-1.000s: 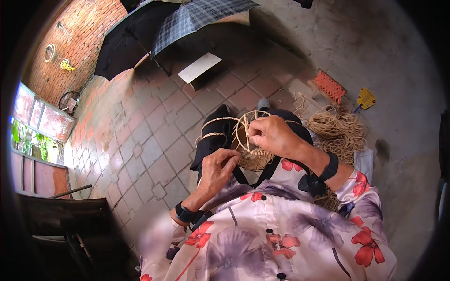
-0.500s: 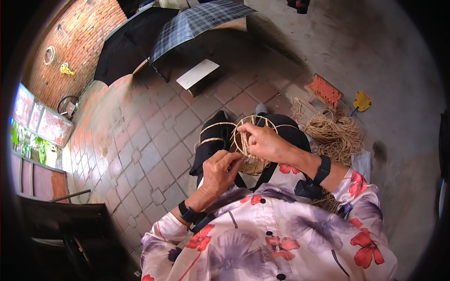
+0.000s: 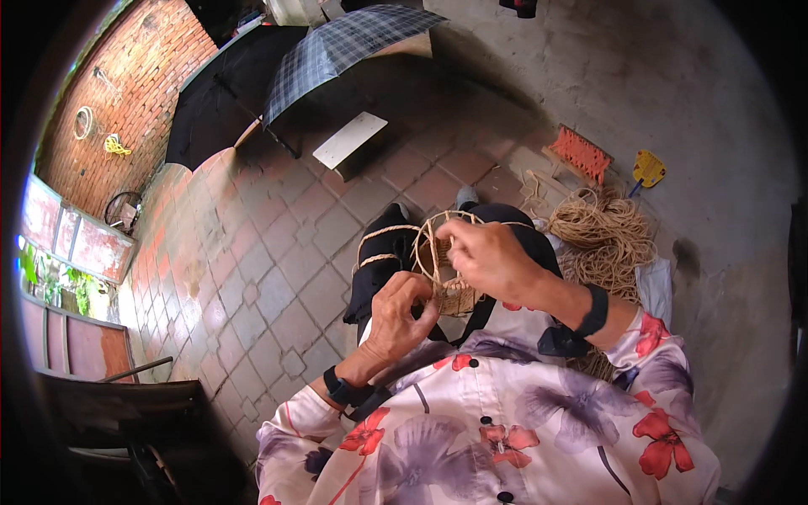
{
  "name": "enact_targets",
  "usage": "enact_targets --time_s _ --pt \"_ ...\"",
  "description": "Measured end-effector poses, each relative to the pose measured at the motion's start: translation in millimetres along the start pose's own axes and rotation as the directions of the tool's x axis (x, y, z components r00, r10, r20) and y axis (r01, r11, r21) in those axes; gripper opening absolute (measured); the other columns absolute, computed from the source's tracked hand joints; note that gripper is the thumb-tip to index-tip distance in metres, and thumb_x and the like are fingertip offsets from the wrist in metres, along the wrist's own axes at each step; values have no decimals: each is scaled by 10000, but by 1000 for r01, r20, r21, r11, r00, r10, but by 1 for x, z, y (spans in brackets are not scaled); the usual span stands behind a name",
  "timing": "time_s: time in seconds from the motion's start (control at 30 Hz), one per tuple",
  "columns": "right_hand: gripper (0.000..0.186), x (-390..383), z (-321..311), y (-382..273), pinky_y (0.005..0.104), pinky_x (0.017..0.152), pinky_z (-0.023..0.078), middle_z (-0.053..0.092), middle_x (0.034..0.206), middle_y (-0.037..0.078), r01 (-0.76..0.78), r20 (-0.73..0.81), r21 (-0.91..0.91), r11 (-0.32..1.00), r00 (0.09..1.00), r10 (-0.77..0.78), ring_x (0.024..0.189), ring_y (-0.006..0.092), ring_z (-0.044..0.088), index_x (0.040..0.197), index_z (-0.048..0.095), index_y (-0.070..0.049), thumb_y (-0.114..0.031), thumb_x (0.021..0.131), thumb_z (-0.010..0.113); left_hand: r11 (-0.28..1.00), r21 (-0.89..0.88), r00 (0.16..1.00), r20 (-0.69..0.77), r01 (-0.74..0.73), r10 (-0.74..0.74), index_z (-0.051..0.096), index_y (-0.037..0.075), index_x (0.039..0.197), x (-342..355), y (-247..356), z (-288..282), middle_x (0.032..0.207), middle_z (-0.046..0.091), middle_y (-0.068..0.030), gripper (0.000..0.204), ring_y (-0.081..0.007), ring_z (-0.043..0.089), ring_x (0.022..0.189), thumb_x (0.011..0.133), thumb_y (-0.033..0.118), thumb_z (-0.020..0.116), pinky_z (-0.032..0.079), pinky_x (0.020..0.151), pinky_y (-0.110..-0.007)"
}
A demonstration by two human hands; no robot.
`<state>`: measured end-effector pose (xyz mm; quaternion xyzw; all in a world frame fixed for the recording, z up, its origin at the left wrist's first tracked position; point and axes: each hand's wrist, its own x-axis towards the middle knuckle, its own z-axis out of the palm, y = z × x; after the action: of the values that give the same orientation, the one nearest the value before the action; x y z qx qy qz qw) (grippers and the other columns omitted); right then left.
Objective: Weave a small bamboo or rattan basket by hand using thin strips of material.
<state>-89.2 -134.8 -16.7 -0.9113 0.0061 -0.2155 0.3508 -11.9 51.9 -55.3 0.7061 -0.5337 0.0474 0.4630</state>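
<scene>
Head view: the cord basket (image 3: 459, 300) sits at my lap, between my dark-trousered knees, its woven part showing below and between my hands and its thin hoop (image 3: 418, 251) rising beyond. My left hand (image 3: 397, 313) is at the near left side of the hoop, thumb and forefinger bent narrowly toward each other; I cannot tell whether cord lies between their tips. My right hand (image 3: 492, 257) covers the hoop's right side, fingers curled inward; the tips are partly hidden, so I cannot tell what they hold. A cord strand (image 3: 383, 229) loops out over my left knee.

My printed blouse (image 3: 471, 421) borders the near side, and my knees flank the basket closely. To my left, the tiled floor (image 3: 252, 269) spreads toward a brick wall (image 3: 139, 93). On the right, a heap of loose cord (image 3: 606, 236) lies just beside my knee, with an orange frame (image 3: 581, 156) past it. Ahead, well apart, stands a low white-topped bench (image 3: 349, 140), near two opened umbrellas (image 3: 341, 50).
</scene>
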Motion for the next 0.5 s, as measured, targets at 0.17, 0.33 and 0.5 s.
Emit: enact_targets --time_s 0.17,0.33,0.5 --pt "195 -28 9 -8 420 620 510 623 701 195 37 219 238 971 972 -91 667 339 654 1031 598 -28 -64 841 578 819 -176 828 264 546 -495 592 26 832 -6 13 -11 749 622 -33 97 -108 576 591 767 35 664 476 576 -262" --pt "135 -41 16 -14 447 631 497 604 707 176 70 413 163 984 901 -133 695 383 632 975 559 -22 -82 860 596 937 -61 920 222 344 -323 597 21 866 -18 16 -25 725 624 -30 149 -126 577 583 751 18 691 468 545 -278" --pt "100 -45 17 -15 443 622 492 604 706 161 55 463 261 964 869 -175 681 362 633 910 567 -34 -109 868 618 855 317 906 -246 410 -343 621 53 964 -72 -96 -112 835 656 -93 286 -200 651 780 710 -73 664 504 681 -303"
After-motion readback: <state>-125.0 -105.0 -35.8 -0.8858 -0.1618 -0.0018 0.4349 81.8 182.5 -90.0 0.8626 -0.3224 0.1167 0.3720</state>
